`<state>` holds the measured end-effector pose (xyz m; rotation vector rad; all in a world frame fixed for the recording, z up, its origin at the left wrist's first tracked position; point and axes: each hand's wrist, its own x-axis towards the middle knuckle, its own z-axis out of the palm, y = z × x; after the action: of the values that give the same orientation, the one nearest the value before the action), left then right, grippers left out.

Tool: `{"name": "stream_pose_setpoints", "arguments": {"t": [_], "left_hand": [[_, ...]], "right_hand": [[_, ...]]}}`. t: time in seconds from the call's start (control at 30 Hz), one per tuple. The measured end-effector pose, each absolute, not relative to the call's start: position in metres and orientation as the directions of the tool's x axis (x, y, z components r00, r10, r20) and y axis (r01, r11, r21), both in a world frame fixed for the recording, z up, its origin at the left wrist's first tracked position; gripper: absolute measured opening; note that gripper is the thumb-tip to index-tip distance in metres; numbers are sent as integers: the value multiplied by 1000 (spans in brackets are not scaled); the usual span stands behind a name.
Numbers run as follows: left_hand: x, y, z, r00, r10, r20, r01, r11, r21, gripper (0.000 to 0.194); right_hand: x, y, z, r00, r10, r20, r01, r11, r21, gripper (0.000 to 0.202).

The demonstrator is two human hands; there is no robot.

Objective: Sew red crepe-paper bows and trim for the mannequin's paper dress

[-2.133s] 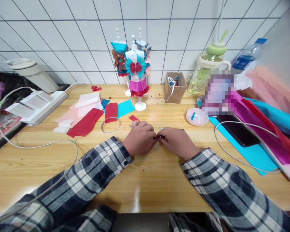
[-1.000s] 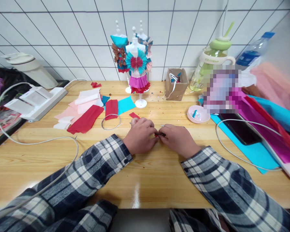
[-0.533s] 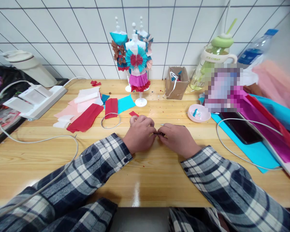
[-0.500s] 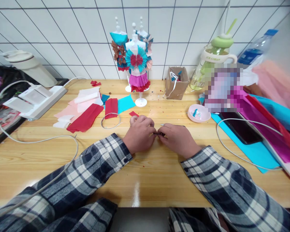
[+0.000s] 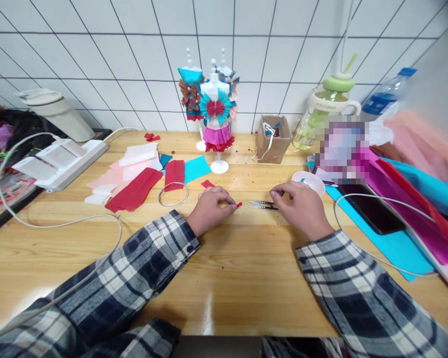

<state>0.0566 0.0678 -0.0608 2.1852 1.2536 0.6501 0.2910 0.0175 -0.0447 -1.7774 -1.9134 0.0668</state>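
Between the thumb and fingertips of my left hand (image 5: 213,210) is a small piece of red paper (image 5: 239,204). My right hand (image 5: 302,208) has its thumb and index finger pressed together; whether something tiny is between them I cannot make out. Under those fingers lies a pair of thread snips (image 5: 262,207), blades pointing left and handles partly hidden by the hand. A pink bowl (image 5: 319,187) stands just behind my right hand. Beyond my left hand are a red paper rectangle (image 5: 174,174) and a wire ring (image 5: 160,196).
Small white dress forms (image 5: 220,166) in ruffled paper stand at the back, beside a cardboard box (image 5: 280,149). Red paper (image 5: 134,191) and pale sheets lie left, near a power strip (image 5: 70,166). A phone (image 5: 373,211), coloured paper and drink bottles are at right; a cable (image 5: 59,226) crosses the left.
My hands were together over the table and have parted, the right one moving right. The red piece in my left fingers and the snips on the table now show. The view has tilted up slightly.
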Motion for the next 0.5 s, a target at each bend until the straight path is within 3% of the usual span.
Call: {"name": "stream_pose_setpoints", "arguments": {"t": [0.23,0.5], "left_hand": [[56,66,-60,450,879,159,621,-436,652,9],[57,66,-61,454,877,160,628,-441,641,9]], "right_hand": [[291,17,-45,-177,969,170,914,226,-338,20],[273,15,-52,-263,961,86,949,274,-155,21]]}}
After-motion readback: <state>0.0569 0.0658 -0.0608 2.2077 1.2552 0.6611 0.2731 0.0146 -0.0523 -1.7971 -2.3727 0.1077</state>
